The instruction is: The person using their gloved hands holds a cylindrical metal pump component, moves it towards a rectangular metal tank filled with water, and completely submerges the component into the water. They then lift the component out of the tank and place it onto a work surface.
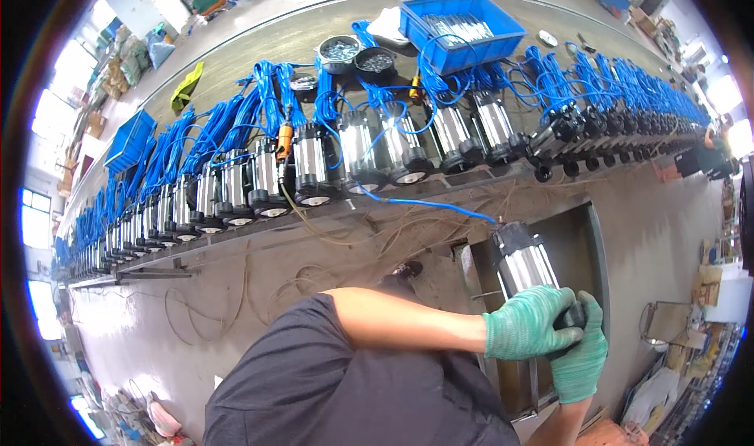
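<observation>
A silver cylindrical pump motor with black ends lies tilted over an open metal frame at my right. Its blue cable runs back to the bench. My left hand, in a green knit glove, is closed over the motor's near black end. Around the far side of that same end wraps my right hand, gloved alike, with its fingers partly hidden behind the left. Both hands touch each other at the black end.
A long bench carries rows of similar motors with coiled blue cables. On it stand a blue crate of metal parts, two bowls of small parts and an orange power tool. Thin hoses hang and trail below.
</observation>
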The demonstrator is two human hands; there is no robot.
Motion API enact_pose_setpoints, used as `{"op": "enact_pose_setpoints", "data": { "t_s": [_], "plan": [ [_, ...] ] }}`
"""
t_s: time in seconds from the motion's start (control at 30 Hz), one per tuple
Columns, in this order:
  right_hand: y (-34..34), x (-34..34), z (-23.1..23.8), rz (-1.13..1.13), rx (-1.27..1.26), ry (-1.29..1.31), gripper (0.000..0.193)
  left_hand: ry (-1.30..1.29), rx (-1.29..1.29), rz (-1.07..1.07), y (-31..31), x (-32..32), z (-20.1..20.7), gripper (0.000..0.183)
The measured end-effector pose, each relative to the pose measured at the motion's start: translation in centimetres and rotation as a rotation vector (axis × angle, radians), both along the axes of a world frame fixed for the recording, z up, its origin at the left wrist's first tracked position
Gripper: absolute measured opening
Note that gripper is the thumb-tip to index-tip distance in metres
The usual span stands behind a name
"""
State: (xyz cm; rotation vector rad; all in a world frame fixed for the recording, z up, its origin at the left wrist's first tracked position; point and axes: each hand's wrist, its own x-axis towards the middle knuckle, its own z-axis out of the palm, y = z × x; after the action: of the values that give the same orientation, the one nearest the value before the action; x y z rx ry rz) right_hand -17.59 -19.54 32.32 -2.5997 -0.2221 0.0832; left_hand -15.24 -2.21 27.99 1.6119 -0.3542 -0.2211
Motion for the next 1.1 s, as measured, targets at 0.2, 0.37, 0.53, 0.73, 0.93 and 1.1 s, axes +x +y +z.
{"op": "enact_pose_setpoints", "data": {
  "t_s": [0.2,0.37,0.53,0.73,0.93,1.1],
  "plan": [
    [-3.8,-1.9,-0.7,-0.022,0.168,0.037,0.06,-0.065,0.048,-0.269,-2.4,-0.5,-0.8,0.032],
    [-2.2,-2.7,-0.7,0.006,0.012,0.026,0.046,-0.118,0.065,-0.205,4.1,2.4,-2.2,0.032],
    [-3.1,-2.9,-1.4,0.025,0.054,0.067,0.047,0.148,1.011,-0.422,19.4,4.2,-10.4,0.07],
    [-3.0,-1.8,-1.5,0.227,0.221,-0.023,0.05,-0.203,1.263,0.091,31.5,4.8,-7.0,0.029],
    [-1.8,-1.7,-1.1,0.206,0.391,-0.069,0.054,-0.644,0.981,0.685,32.6,12.6,-1.2,0.045],
    [-6.1,-4.2,0.9,0.034,0.228,-0.158,0.051,-0.129,0.447,0.58,27.1,17.9,-5.7,0.057]
  ]
}}
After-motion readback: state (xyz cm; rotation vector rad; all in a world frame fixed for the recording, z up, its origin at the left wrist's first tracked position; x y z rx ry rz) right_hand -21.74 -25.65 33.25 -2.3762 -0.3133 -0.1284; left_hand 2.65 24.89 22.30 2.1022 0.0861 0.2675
